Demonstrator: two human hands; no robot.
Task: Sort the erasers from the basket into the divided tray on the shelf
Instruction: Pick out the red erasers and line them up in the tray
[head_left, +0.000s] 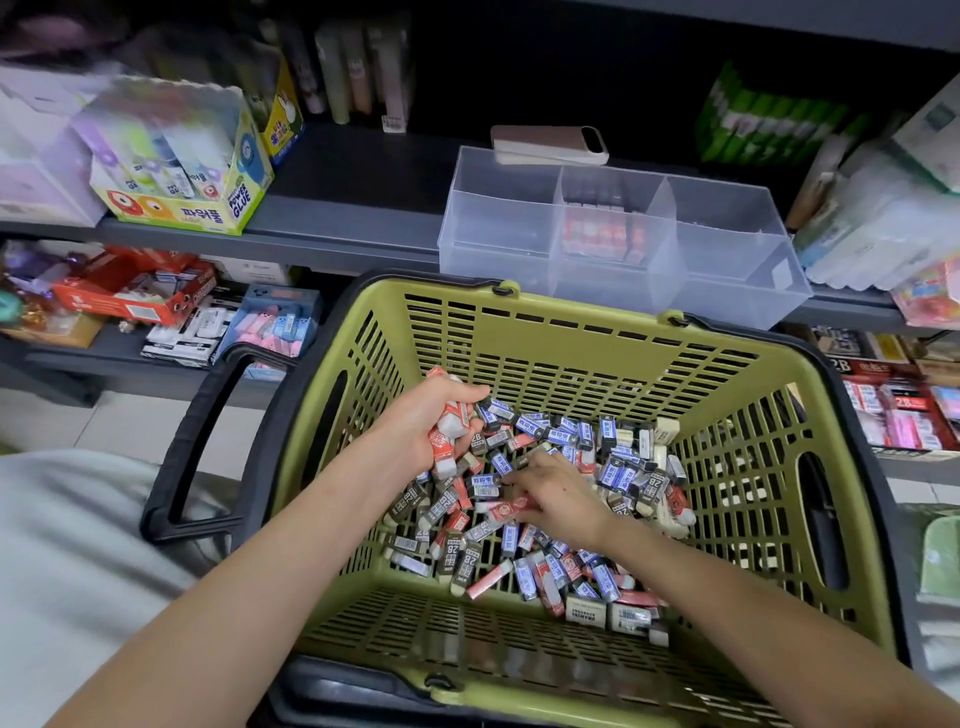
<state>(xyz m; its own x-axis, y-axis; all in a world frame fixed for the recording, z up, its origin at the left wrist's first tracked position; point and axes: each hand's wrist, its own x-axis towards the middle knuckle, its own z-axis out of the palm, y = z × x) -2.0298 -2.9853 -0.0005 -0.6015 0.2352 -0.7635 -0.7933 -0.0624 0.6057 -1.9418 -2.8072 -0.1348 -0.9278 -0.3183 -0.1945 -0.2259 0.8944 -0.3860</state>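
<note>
Left grip (415, 426) clutches red-sleeved white erasers (450, 435); right grip (558, 493) pinches a red eraser (511, 507) in the basket (571, 314).

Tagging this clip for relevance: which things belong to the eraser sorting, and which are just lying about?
Job: basket, eraser heap, divided tray, left hand gripping red erasers, right hand in the heap.
Lying about: glue box, pink device behind the tray, green packs, red box.

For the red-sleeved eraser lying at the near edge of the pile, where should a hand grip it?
Probably pinch the red-sleeved eraser across its two long sides near the middle, coming from above: it lies flat and slanted on the basket floor, with its top face uncovered.
</note>
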